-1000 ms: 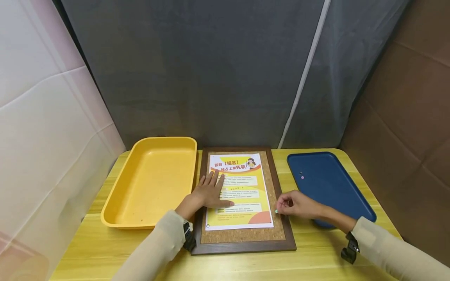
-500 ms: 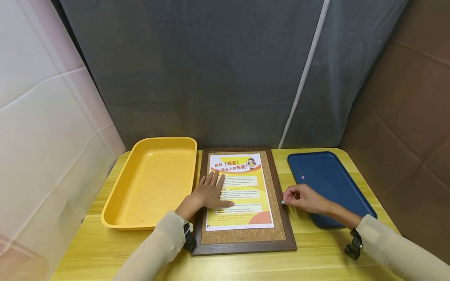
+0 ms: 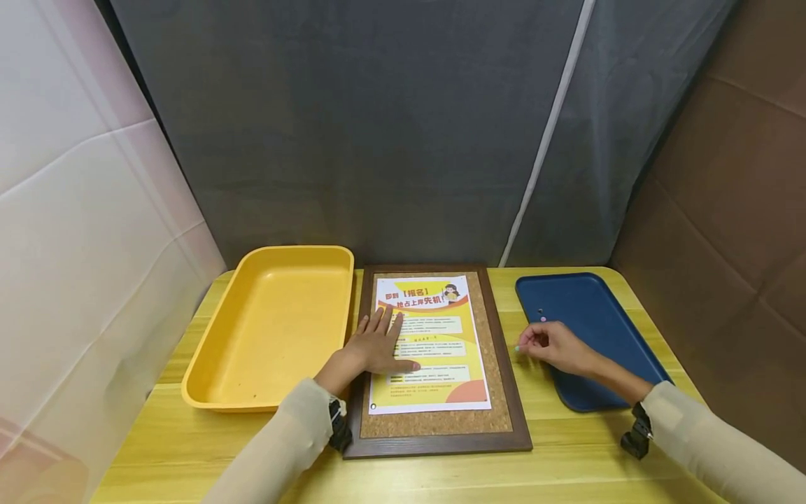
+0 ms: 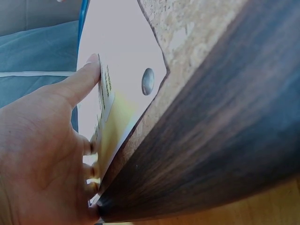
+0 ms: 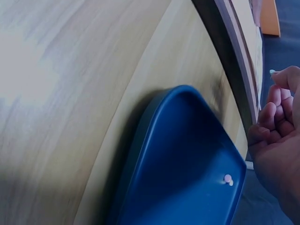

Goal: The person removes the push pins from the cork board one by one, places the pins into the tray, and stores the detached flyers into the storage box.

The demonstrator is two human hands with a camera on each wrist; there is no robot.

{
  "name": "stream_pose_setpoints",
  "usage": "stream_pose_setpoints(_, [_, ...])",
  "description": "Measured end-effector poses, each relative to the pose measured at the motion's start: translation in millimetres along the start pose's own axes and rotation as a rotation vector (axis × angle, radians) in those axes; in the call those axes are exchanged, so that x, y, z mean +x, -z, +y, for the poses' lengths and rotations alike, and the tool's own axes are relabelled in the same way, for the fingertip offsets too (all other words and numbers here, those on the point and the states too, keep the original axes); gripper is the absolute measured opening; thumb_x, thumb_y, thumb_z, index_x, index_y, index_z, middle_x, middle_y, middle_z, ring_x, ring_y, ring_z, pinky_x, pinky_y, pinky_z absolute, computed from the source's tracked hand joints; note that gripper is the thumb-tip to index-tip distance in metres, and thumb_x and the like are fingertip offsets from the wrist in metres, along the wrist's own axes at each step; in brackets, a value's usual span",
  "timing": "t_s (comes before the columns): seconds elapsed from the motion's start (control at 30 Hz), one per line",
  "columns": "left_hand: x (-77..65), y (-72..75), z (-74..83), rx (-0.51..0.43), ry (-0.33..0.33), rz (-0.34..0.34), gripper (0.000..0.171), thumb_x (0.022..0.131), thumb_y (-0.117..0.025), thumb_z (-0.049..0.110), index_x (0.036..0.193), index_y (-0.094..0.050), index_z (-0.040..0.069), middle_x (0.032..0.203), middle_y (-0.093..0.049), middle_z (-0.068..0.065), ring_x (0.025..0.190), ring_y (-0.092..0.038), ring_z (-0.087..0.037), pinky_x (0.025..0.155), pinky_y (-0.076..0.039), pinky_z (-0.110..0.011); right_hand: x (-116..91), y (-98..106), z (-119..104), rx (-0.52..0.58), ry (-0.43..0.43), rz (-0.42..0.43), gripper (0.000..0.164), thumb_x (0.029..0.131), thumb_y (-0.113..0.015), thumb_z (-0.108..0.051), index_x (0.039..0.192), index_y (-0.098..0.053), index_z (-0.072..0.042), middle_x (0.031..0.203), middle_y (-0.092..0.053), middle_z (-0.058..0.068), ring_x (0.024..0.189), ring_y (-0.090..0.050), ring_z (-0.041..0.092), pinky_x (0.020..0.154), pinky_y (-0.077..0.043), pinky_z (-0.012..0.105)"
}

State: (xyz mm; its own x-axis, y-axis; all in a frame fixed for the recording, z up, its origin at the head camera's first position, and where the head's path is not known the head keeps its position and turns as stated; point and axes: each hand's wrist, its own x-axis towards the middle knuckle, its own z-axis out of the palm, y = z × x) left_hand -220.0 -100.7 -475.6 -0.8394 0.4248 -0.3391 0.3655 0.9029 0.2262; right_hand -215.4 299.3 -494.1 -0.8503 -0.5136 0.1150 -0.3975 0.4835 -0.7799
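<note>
My left hand (image 3: pixel 374 346) lies spread on a printed yellow and white poster (image 3: pixel 434 388), its fingers pointing up the sheet. The poster rests on a cork board (image 3: pixel 441 423) with a dark wooden frame. A silver thumbtack (image 4: pixel 147 81) sits at the poster's lower left corner in the left wrist view. Between thumb and fingertips, my right hand (image 3: pixel 560 346) pinches a small pale green thumbtack (image 3: pixel 518 348), just right of the frame and overlapping the blue tray's left edge. In the right wrist view the same tack (image 5: pixel 272 71) pokes out past the thumb tip.
To the right lies the blue tray (image 3: pixel 598 336), with a pink thumbtack (image 5: pixel 228 178) near its far left edge. A deep yellow tray (image 3: pixel 271 336) stands left of the board. A grey curtain (image 3: pixel 352 140) hangs behind the wooden table (image 3: pixel 579 462).
My right hand has moved away from the board's right side, up and right toward the blue tray, still pinching the green thumbtack. The left hand stays put on the poster.
</note>
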Motion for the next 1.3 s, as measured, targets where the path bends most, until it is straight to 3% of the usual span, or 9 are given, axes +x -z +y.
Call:
stream_pose_setpoints(0.17, [0.3,-0.5,0.0,-0.001,0.001,-0.001,0.112,0.096,-0.058,0.074,0.171,-0.011,0.006,0.177,0.002,-0.020,0.164,0.000,-0.040,0.130,-0.004,-0.058,-1,4,5,-0.030,-0.025,0.029,0.005,0.095,-0.075,0.001,0.092,-0.074,-0.004,0.081,-0.066,-0.002,0.070,-0.054,0.004,0.063,-0.048,0.021])
stream_pose_setpoints(0.9, [1.3,-1.1,-3.3,0.008,-0.003,0.002,0.112,0.096,-0.057,0.074,0.171,-0.009,0.006,0.177,0.003,-0.021,0.164,0.001,-0.041,0.130,-0.003,-0.059,-5,31,35,-0.152,-0.116,0.125,0.006,0.097,-0.076,-0.006,0.091,-0.073,-0.006,0.081,-0.064,-0.001,0.069,-0.054,0.006,0.063,-0.046,0.022])
stream_pose_setpoints(1.3, [2.2,-2.1,-2.0,0.007,0.004,-0.005,0.112,0.095,-0.057,0.075,0.171,-0.009,0.008,0.177,0.003,-0.019,0.164,0.002,-0.039,0.130,-0.003,-0.058,-9,46,54,-0.217,-0.156,0.163,0.010,0.098,-0.074,-0.007,0.095,-0.073,0.003,0.082,-0.066,0.002,0.069,-0.054,0.006,0.064,-0.047,0.022])
